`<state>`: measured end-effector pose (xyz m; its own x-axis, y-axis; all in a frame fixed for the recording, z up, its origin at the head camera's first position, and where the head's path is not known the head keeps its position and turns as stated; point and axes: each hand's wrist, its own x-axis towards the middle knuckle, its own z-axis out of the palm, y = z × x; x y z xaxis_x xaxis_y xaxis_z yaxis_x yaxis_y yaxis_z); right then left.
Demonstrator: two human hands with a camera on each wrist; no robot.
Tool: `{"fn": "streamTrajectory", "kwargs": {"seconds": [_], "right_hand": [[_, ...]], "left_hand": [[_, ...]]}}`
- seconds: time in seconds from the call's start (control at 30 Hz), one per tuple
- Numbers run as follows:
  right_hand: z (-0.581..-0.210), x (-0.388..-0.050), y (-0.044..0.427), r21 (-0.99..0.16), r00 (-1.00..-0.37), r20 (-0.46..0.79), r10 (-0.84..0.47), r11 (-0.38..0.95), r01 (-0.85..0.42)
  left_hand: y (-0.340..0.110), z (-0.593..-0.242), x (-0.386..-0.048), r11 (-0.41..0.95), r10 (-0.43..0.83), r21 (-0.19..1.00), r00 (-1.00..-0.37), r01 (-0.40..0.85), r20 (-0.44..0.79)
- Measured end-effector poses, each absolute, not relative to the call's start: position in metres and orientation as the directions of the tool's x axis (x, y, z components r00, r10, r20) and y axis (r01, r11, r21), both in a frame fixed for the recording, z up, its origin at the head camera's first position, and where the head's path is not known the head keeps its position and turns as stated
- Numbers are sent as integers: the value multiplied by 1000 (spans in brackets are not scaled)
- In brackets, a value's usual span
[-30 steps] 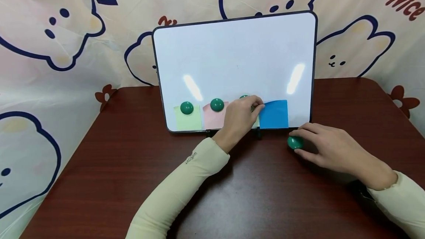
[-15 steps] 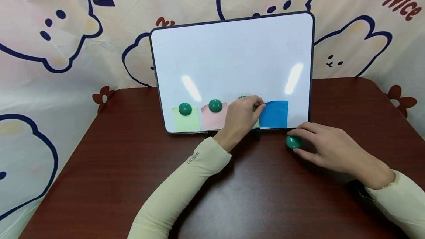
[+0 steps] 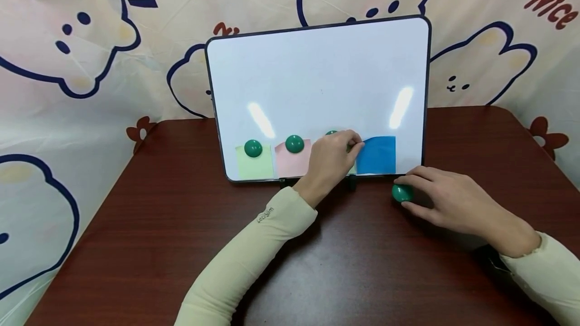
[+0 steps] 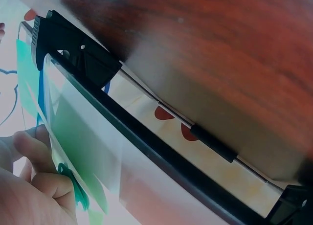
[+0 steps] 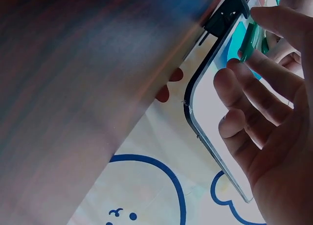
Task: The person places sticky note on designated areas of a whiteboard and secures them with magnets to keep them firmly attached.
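My left hand (image 3: 331,160) pinches the upper left corner of a blue sticky note (image 3: 379,156) against the lower part of a whiteboard (image 3: 317,74). Behind that hand sit a green round magnet (image 3: 332,133) and a pale green note (image 4: 78,132), both mostly hidden in the head view. My right hand (image 3: 453,205) holds another green round magnet (image 3: 402,192) between thumb and fingertips, just in front of the board's lower right edge. In the right wrist view this magnet (image 5: 250,41) shows edge-on.
Farther left, one green magnet (image 3: 252,148) sits on a light green note (image 3: 256,167) and another magnet (image 3: 294,144) on a pink note (image 3: 292,165). A black stand (image 4: 73,51) supports the board on the dark wooden table (image 3: 149,245). A printed cloth (image 3: 181,4) hangs behind.
The blue note and my left hand have shifted slightly right along the board. My right hand keeps its hold on the magnet in nearly the same place.
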<state>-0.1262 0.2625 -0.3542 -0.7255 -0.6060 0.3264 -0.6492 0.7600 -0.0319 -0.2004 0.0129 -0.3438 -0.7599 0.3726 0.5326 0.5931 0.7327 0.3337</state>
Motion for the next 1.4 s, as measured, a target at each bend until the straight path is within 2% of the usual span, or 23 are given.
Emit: {"fn": "streamTrajectory", "kwargs": {"seconds": [1.4], "right_hand": [[-353, -124, 260, -41, -742, 308, -595, 771, -635]], "left_hand": [[12, -345, -200, 729, 364, 353, -769, 586, 525]]}}
